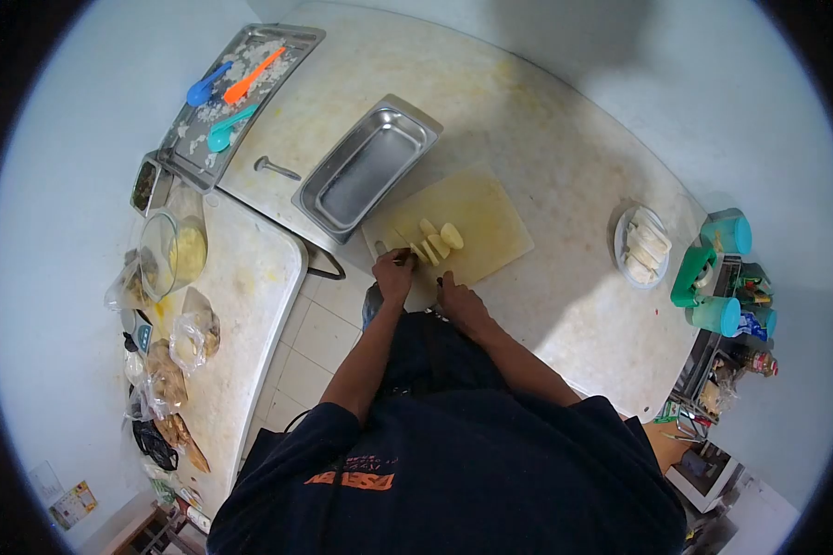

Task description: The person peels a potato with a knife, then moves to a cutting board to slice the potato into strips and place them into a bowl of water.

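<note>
Several pale yellow slices (440, 242) lie on a yellowish cutting board (491, 217) at the table's near edge. My left hand (394, 275) is at the board's lower left corner, just left of the slices, its fingers closed on something small and dark that I cannot make out. Below the slices, my right hand (463, 305) is closed round a dark handle, probably a knife's; the blade is hard to see. An empty steel pan (368, 168) stands beyond the board to the left.
Spoons lie on a rice-strewn tray (250, 102) at upper left, near a metal utensil (277, 168). A side table (250, 268) holds a glass bowl (158, 254) and bags. To the right are a white plate (619, 242) of pale pieces and turquoise-lidded containers (717, 315).
</note>
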`<state>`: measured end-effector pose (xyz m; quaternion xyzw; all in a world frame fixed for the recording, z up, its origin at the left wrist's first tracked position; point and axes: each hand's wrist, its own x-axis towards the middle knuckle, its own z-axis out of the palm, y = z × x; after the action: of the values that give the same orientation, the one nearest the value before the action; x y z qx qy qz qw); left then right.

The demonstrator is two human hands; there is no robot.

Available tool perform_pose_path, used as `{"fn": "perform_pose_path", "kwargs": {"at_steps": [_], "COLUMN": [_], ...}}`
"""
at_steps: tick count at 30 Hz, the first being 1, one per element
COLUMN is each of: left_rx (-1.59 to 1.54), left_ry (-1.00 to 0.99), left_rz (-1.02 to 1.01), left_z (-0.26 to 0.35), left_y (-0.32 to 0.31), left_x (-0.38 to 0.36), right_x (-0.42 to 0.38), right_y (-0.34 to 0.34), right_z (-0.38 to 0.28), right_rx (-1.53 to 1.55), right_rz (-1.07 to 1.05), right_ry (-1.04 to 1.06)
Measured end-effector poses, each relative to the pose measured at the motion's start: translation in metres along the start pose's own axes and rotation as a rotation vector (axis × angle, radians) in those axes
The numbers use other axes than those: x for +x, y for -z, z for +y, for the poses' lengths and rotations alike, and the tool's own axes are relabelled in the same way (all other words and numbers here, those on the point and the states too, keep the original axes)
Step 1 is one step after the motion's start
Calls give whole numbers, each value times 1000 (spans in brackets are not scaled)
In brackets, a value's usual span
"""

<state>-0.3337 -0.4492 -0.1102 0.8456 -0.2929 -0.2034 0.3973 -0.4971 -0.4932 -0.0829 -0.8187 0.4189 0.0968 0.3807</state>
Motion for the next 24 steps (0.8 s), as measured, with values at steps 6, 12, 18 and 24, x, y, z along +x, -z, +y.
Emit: {"fn": "perform_pose_path", "kwargs": {"at_steps": [6, 12, 18, 24], "left_rx": [-1, -24, 9, 45], "left_ry": [7, 67, 66, 61], "left_rz": [-24, -52, -51, -39], "left_z": [3, -4, -12, 2], "left_y": [4, 1, -2, 3], "left_x": [-1, 3, 4, 4], "right_x": [2, 4, 3, 7], "right_y": [0, 2, 2, 0], "right_z": [-4, -1, -2, 2], "right_rx": [34, 32, 16, 20], "right_rz": [-59, -89, -94, -95], "right_ry": [-89, -99, -113, -113]}}
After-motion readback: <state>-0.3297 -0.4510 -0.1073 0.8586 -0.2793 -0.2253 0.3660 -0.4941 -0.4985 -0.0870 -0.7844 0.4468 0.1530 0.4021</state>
